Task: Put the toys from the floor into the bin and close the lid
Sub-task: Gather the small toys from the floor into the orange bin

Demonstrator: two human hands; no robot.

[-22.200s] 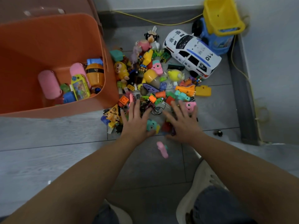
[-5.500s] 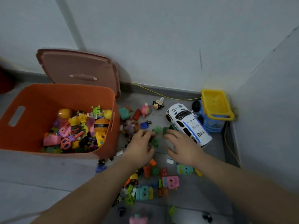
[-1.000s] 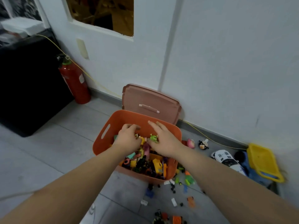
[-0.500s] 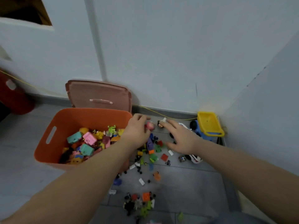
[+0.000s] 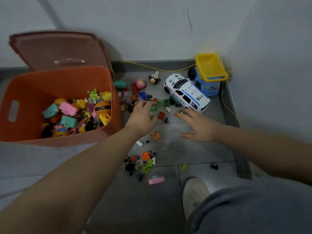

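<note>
Orange bin sits open at the floor's far-left edge, part-filled with toys, with the lid propped upright behind it against the wall. Small bricks are scattered on the floor right of the bin; police car and dump truck are in the far-right corner. Left hand is bent down onto the bricks, grip can't tell; right hand has its fingers spread and holds nothing, just beside the car.

A home corner: scattered toys (tiled floor, plain walls).
</note>
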